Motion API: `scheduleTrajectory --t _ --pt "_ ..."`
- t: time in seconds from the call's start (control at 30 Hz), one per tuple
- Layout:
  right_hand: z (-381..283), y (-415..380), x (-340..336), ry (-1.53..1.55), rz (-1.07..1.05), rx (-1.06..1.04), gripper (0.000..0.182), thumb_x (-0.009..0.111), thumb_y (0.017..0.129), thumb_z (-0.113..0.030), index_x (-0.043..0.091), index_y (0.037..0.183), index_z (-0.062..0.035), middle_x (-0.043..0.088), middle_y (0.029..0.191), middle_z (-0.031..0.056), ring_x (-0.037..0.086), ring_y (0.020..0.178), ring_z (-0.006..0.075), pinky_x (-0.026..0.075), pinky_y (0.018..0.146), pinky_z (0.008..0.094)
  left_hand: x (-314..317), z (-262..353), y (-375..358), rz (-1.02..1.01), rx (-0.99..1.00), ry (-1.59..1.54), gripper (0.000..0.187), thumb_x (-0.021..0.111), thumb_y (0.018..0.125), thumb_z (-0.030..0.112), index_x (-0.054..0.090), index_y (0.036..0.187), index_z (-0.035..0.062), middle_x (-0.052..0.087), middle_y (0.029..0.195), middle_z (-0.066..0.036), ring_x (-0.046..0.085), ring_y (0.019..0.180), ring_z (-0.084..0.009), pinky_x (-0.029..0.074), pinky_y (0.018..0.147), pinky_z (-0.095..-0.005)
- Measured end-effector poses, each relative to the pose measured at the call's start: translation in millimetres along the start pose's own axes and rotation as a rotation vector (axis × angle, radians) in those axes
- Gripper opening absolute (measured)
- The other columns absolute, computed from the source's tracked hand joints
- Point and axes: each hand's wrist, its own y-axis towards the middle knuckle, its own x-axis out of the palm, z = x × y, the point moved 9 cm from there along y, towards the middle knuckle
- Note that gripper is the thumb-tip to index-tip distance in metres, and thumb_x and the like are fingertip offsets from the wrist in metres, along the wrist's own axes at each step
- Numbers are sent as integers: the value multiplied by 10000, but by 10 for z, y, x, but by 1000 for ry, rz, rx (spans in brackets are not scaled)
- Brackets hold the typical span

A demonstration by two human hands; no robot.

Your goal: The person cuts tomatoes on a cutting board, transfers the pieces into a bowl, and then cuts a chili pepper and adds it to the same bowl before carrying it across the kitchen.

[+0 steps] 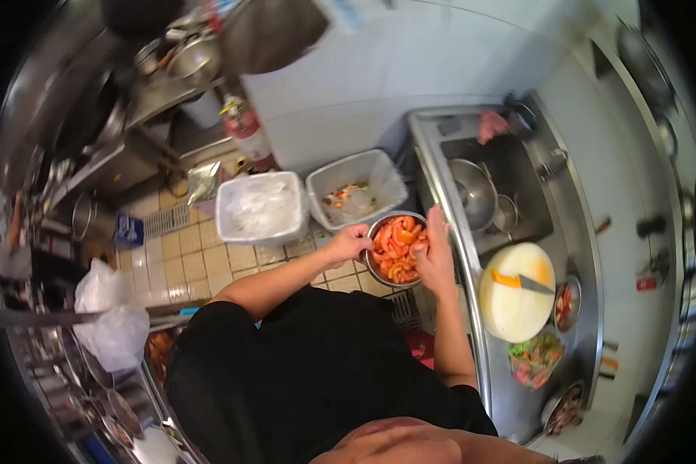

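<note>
A round metal bowl (375, 280) full of cut tomato pieces (398, 246) is held in front of my body, between both hands. My left hand (349, 244) grips the bowl's left rim, fingers closed on it. On the other side, my right hand (436, 259) lies against the right rim with its fingers stretched upward and the thumb over the tomatoes. A lined bin with food scraps (356, 203) stands just beyond the bowl.
To the right, a steel counter holds a sink (503, 185) with a metal bowl, a round white board (518, 309) with a yellow-handled knife (522, 281), and a bag of vegetables (535, 358). A white lined bin (261, 206) and a red extinguisher (243, 131) stand ahead left.
</note>
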Motion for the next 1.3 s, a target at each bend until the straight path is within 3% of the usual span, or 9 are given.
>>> scheduleTrajectory --t 0.13,0.2,0.47,0.73,0.83,1.1,1.2,1.23,1.3 --pt "-508 433 269 159 182 -33 765 508 1047 -515 334 1581 3 326 1646 216 272 1544 364 191 1253 445 -1385 34 -590 211 69 -179 85 658 878 38 627 931 96 693 803 -30 673 637 -137 588 539 -315" --pt "-598 525 358 195 242 39 585 607 1037 -259 437 1529 8 453 1581 178 391 1488 296 265 1227 394 -2043 272 -1005 345 114 -176 91 654 872 30 617 924 96 692 810 -36 681 647 -151 600 552 -332" --pt "211 266 810 325 140 393 353 647 1019 -173 628 1305 34 690 1257 132 644 1156 191 479 1031 323 -4150 1224 -2268 823 522 -412 123 609 871 19 513 883 94 657 820 -66 680 640 -192 631 582 -379" --pt "1123 487 500 140 217 453 372 657 1020 -253 653 1246 43 718 1070 95 665 977 161 525 878 296 -5442 1981 -2873 1008 822 -536 108 580 881 46 543 981 35 682 961 -131 735 796 -281 650 669 -424" --pt "1449 688 461 230 240 534 376 645 1025 -257 651 1243 50 710 1065 93 665 935 157 543 830 290 -6009 2041 -2945 1108 855 -613 130 585 881 43 518 992 34 659 1031 -169 714 894 -376 629 790 -558" --pt "1525 1166 915 306 145 673 343 637 1029 -305 662 1238 -33 712 1028 17 613 741 71 470 611 223 -7872 1986 -2862 1146 893 -735 299 613 852 -30 463 1109 -1 602 1182 -221 693 1030 -400 612 849 -632" --pt "1376 972 1306 373 176 827 308 647 1019 -251 661 1211 -10 690 974 27 594 734 94 491 638 230 -8603 2038 -2693 1128 904 -806 324 596 857 -36 452 1146 -9 599 1196 -220 690 1041 -416 614 846 -627" --pt "1210 884 1440 308 138 823 382 660 1011 -387 675 1188 -48 703 961 14 598 726 88 482 584 257 -8922 2064 -2576 1067 904 -836 350 583 861 -36 443 1181 -9 596 1213 -214 683 1056 -428 612 847 -632" --pt "966 494 1738 358 203 896 229 611 1014 -239 630 858 -72 566 708 -15 549 614 99 445 535 261 -9426 2153 -2360 1093 912 -877 358 582 863 -32 443 1192 -7 589 1227 -215 674 1075 -435 608 853 -636"
